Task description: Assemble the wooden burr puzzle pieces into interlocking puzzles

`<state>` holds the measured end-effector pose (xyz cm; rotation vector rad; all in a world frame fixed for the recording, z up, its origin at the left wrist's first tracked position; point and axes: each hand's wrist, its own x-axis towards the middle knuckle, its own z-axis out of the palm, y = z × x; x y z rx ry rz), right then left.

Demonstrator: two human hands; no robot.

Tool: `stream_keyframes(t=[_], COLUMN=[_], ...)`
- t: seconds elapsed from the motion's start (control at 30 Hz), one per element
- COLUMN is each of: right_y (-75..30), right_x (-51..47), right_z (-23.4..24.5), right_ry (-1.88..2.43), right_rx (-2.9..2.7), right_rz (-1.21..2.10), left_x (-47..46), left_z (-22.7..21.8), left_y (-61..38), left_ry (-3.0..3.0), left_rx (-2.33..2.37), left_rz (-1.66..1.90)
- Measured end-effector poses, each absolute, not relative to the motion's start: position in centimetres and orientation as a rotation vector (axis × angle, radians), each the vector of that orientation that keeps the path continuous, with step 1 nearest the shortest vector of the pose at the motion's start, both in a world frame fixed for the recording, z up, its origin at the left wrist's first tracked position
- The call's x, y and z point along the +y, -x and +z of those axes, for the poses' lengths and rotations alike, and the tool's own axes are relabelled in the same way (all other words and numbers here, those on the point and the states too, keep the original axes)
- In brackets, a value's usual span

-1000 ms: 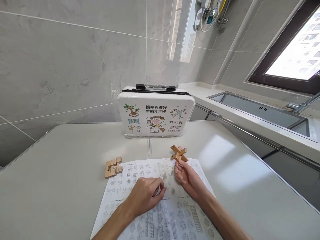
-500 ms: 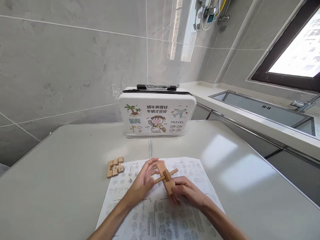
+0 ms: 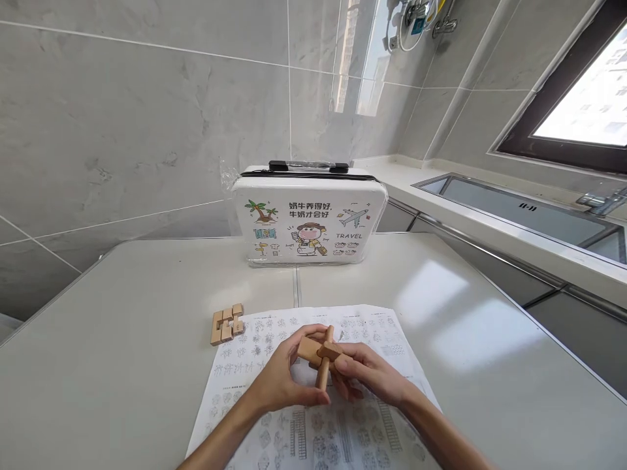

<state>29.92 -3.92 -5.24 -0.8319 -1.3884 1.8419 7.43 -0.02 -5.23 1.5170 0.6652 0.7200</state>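
Note:
Above the printed instruction sheet [image 3: 235, 391], both hands hold a partly assembled wooden burr puzzle [image 3: 309, 350]. It has flat-sided blocks crossed by a round wooden rod [image 3: 322, 373]. My left hand [image 3: 289, 375] curls around the rod, thumb at its lower end and fingers by its upper end. My right hand [image 3: 369, 371] pinches the right end of the blocks between thumb and fingers. Some of the fingers behind the puzzle are hidden. Several loose wooden puzzle pieces [image 3: 226, 325] lie together at the sheet's upper left corner.
A white cartoon-printed suitcase [image 3: 308, 222] in clear plastic stands at the back of the white table [image 3: 122, 339] against the tiled wall. To the right, beyond the table edge, are a counter with a covered sink [image 3: 519, 205] and a tap [image 3: 600, 201].
The puzzle has turned in my hands: the rod now points more up and down, and the blocks lie more sideways. My left thumb has moved down to the rod's lower end.

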Motion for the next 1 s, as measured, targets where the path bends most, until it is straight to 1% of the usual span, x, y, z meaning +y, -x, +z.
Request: stream_keyframes(t=[0.2,0.3,0.7,1.0], right_y=[-29.4,-29.2,-28.9,-28.5], right_x=[-3.7,-3.6,-3.7,-4.1], right_z=[-5.3,-5.3,-6.2,-6.6], right_ry=[1.074,1.119,1.099,1.091], right_rx=[-1.231,-1.193,-1.236,-1.224], right_rz=[1.7,1.684,1.541,1.51], left_x=[-0.2,-0.4,-0.5,-0.5], left_z=[-4.8,-4.9,-4.9,-4.6], left_y=[-7.9,-8.3,-8.5,-8.5], left_ry=[-1.85,-2.026,-2.099,-2.19], left_rx=[1.031,1.111,1.123,1.105], left_rz=[0.794,0.812,0.815,0.853])
